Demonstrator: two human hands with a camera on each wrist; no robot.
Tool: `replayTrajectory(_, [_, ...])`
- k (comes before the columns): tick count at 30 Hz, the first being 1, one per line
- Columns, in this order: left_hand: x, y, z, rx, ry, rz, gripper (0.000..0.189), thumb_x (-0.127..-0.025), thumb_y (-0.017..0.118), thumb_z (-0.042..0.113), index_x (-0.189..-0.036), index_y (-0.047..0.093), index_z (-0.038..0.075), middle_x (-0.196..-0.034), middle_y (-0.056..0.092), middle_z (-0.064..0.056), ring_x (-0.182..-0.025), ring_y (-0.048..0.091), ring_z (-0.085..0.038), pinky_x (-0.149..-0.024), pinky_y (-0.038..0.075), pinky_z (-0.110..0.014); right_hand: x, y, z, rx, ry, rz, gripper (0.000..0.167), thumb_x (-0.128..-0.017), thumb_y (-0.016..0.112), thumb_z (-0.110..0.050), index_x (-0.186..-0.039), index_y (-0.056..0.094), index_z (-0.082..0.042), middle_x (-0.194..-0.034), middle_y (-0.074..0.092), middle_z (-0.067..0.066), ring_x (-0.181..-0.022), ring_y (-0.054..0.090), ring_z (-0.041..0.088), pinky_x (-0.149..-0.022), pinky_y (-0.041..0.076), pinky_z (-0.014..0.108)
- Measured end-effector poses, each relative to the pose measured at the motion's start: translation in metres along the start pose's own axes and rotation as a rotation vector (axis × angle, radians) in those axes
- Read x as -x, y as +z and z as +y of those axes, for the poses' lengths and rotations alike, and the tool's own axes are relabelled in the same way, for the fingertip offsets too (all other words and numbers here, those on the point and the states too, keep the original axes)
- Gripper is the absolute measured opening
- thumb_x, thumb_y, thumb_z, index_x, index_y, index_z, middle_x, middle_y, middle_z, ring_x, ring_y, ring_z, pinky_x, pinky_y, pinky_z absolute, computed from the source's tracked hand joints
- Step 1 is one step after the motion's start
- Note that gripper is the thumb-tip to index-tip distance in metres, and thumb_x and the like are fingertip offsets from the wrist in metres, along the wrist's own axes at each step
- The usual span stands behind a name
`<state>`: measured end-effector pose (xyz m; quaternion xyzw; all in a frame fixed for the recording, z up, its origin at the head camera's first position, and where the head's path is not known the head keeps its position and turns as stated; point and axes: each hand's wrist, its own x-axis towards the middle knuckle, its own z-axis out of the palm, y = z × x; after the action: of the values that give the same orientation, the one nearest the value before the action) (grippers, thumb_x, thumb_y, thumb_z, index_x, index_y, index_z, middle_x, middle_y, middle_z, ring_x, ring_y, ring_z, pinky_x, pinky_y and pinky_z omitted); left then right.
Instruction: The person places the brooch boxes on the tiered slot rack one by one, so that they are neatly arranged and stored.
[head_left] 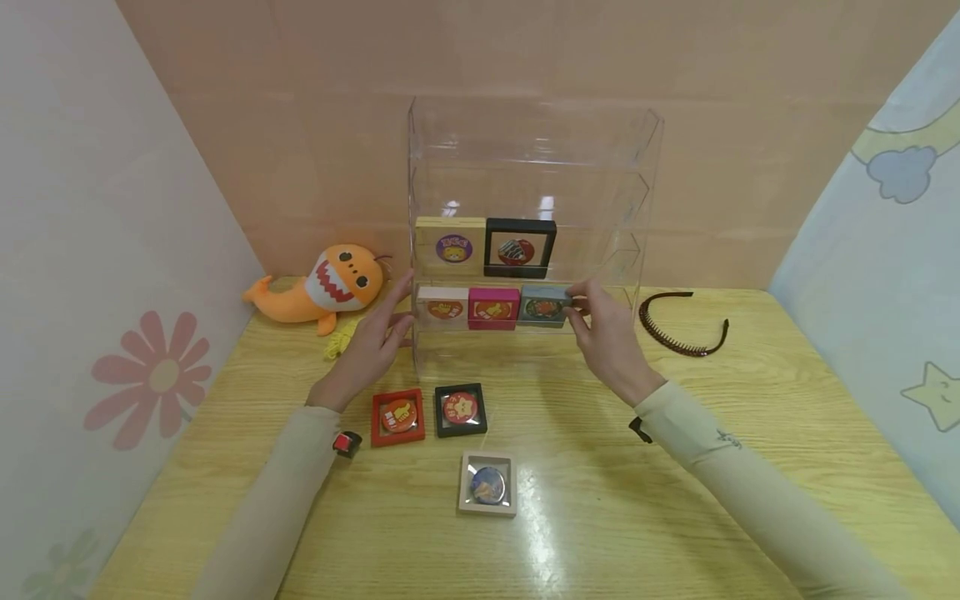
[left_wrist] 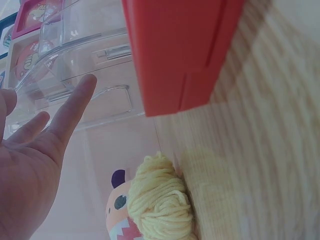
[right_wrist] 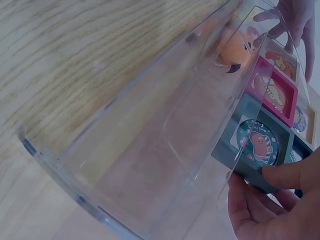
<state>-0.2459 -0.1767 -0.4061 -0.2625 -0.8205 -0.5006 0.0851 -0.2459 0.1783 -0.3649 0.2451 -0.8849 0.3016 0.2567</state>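
Note:
My right hand pinches the right edge of a grey-green framed badge on the lower shelf of a clear acrylic display rack. In the right wrist view, thumb and fingers grip one side of that grey-green frame. A pink framed badge stands beside it, then a white framed badge. On the shelf above are a cream framed badge and a black framed one. My left hand is at the rack's left side, fingers extended, as the left wrist view also shows.
In front of the rack lie a red framed badge, a black framed badge and a beige one. An orange shark plush and yellow yarn sit at left. A dark headband lies right.

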Motion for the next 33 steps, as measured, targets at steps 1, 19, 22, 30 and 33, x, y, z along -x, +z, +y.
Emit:
replayTrajectory(1, [0.0,0.0,0.0,0.001,-0.002,0.0,0.064,-0.11,0.045,0.015,-0.164,0.016,0.032,-0.161,0.03,-0.013,-0.123,0.059,-0.038,-0.08,0.063,-0.043,0.0,0.0,0.0,0.002,0.005,-0.004,0.027,-0.093,0.068,0.008,-0.116,0.055,0.003,-0.107,0.068,0.022,-0.091,0.071,0.036,-0.073,0.061,0.051])
replayTrajectory(19, [0.0,0.001,0.001,-0.022,-0.006,0.0,0.065,-0.11,0.044,0.018,-0.163,0.013,0.04,-0.161,0.03,-0.013,-0.124,0.058,-0.036,-0.079,0.063,-0.036,0.002,-0.007,-0.005,0.03,-0.006,-0.015,0.03,-0.095,0.067,0.005,-0.121,0.053,0.005,-0.113,0.064,0.023,-0.099,0.066,0.037,-0.082,0.059,0.05])
replayTrajectory(22, [0.0,0.001,0.002,-0.026,-0.001,-0.002,0.065,-0.11,0.045,0.017,-0.163,0.014,0.037,-0.161,0.03,-0.014,-0.124,0.058,-0.037,-0.079,0.063,-0.036,0.002,-0.015,-0.008,0.061,-0.047,0.051,0.031,-0.094,0.07,0.003,-0.12,0.055,0.005,-0.111,0.064,0.022,-0.097,0.065,0.038,-0.082,0.057,0.048])
replayTrajectory(30, [0.0,-0.001,0.004,-0.013,-0.026,-0.01,0.066,-0.11,0.044,0.017,-0.163,0.011,0.041,-0.162,0.029,-0.012,-0.126,0.057,-0.037,-0.082,0.062,-0.041,0.002,-0.036,-0.017,0.038,-0.076,0.14,0.024,-0.095,0.068,0.002,-0.117,0.059,0.006,-0.105,0.066,0.019,-0.093,0.064,0.034,-0.076,0.054,0.045])
replayTrajectory(33, [0.0,-0.001,0.004,-0.016,-0.024,-0.009,0.066,-0.11,0.043,0.017,-0.163,0.011,0.041,-0.162,0.029,-0.013,-0.125,0.057,-0.037,-0.082,0.062,-0.04,0.006,-0.041,-0.017,0.015,-0.055,0.129,0.022,-0.095,0.066,0.004,-0.115,0.059,0.004,-0.103,0.067,0.015,-0.09,0.065,0.028,-0.073,0.054,0.04])
